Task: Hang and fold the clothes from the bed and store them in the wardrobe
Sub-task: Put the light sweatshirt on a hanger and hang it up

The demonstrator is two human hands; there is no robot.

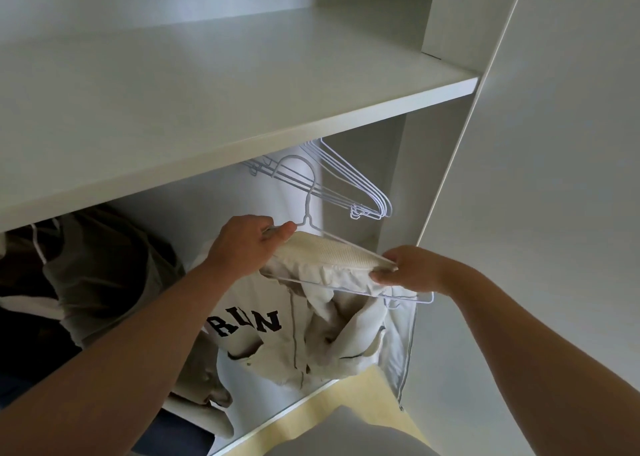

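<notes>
White wardrobe [554, 144], rail hidden under shelf [242, 102] | cream lettered jacket [294, 348] on wire hanger [307, 208], in the hanging bay below spare hangers [367, 196] | left hand [242, 244] grips collar and hanger by the neck, right hand [412, 268] pinches the far shoulder | step: hanging; next, I judge: lift the hook onto the rail.

Wardrobe shelf [207, 92] n door [554, 178] look like smooth matt white board, no gloss at all. The wire hanger [307, 213] is thin metal w/ a white coating, slight sheen, same as the spare hangers [375, 206] behind it. Cream sweatshirt [277, 351] is soft matt cloth w/ flat black letters n a textured knit collar [332, 253]. Dark clothes [104, 265] on the left: matt olive fabric, kinda crumpled.
</notes>
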